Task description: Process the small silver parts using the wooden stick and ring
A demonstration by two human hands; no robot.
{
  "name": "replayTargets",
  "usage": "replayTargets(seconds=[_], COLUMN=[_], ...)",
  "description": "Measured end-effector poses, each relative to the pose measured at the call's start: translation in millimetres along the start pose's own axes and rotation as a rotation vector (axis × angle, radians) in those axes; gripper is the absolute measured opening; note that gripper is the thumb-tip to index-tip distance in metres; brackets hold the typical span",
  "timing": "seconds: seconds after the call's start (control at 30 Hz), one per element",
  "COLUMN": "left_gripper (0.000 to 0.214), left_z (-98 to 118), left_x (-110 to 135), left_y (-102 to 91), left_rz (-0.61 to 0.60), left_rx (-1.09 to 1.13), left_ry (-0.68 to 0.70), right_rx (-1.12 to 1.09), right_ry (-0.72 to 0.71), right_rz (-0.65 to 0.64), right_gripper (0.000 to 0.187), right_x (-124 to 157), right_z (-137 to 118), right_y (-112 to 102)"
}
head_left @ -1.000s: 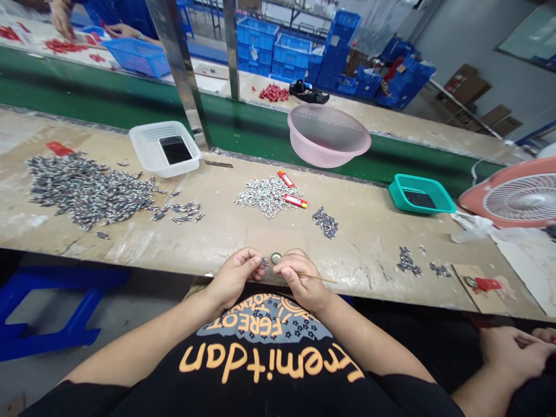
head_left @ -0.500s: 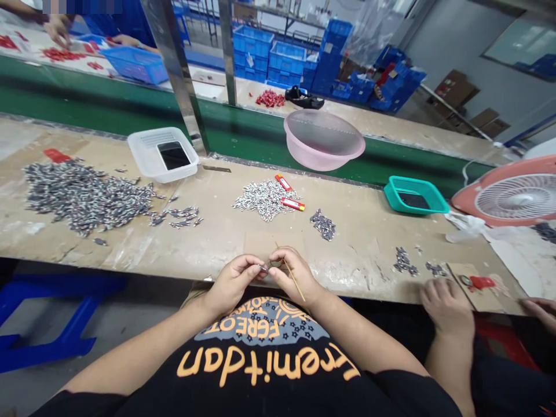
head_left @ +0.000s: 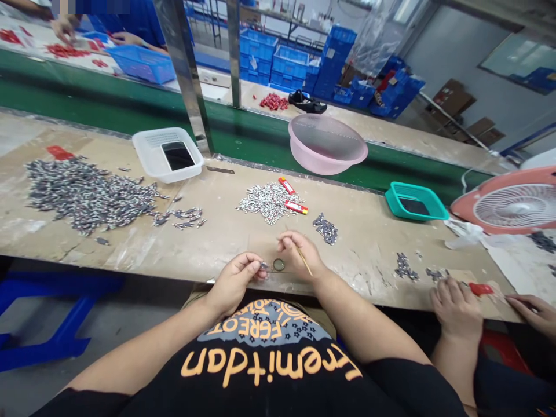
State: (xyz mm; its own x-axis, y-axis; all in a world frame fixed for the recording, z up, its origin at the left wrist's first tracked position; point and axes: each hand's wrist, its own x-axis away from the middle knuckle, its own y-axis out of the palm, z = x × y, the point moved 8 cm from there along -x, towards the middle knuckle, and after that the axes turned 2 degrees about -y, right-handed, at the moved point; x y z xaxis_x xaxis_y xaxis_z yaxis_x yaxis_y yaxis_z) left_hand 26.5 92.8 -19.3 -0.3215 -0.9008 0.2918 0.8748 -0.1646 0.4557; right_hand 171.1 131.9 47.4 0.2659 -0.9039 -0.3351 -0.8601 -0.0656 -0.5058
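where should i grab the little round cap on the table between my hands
Probably by its rim, pinched across opposite edges with the fingertips coming from above: the round cap is shallow and appears to lie flat on the table. The left hand is close beside it, so a sideways approach from there looks tighter.

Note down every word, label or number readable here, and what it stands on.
Black shirt: large orange word, upside down in view, seemingly "remitdan" after an unclear first letter.
Same shirt, higher up: smaller lettering, too folded to read surely.
Red-and-white packs: print too small.
Blue crate: pale label, unreadable.
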Motion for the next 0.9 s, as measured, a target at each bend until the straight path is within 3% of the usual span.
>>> replayTargets(seconds=[0.1,0.17,0.3,0.47,0.7,0.9], left_gripper=[0.014,0.013,0.013,0.012,0.01,0.01], left_z=[11,18,22,20,20,19], left_x=[-2,-5,-10,-14,-15,-16], left_y=[-11.7,-21.6,-38.8,-43.0,-41.6,-45.0], left_rz=[0.05,0.084,0.141,0.117,0.046,0.052], left_rx=[0.101,0.151,0.23,0.246,0.237,0.309], left_ry=[0.041,0.077,0.119,0.123,0.106,0.098], right_rx=[0.267,0.407,0.636,0.929,1.028,0.913], right_ry=[-0.163,-0.236,-0.244,-0.237,-0.26,-0.336], right_rz=[0.004,-0.05,-0.24,-0.405,-0.492,-0.501], right_gripper=[0.024,0.022,0.017,0.019,0.017,0.015], right_x=[-34,-56,-90,-117,-134,-127], right_z=[5,8,13,14,19,5], right_y=[-7,0,35,78,101,99])
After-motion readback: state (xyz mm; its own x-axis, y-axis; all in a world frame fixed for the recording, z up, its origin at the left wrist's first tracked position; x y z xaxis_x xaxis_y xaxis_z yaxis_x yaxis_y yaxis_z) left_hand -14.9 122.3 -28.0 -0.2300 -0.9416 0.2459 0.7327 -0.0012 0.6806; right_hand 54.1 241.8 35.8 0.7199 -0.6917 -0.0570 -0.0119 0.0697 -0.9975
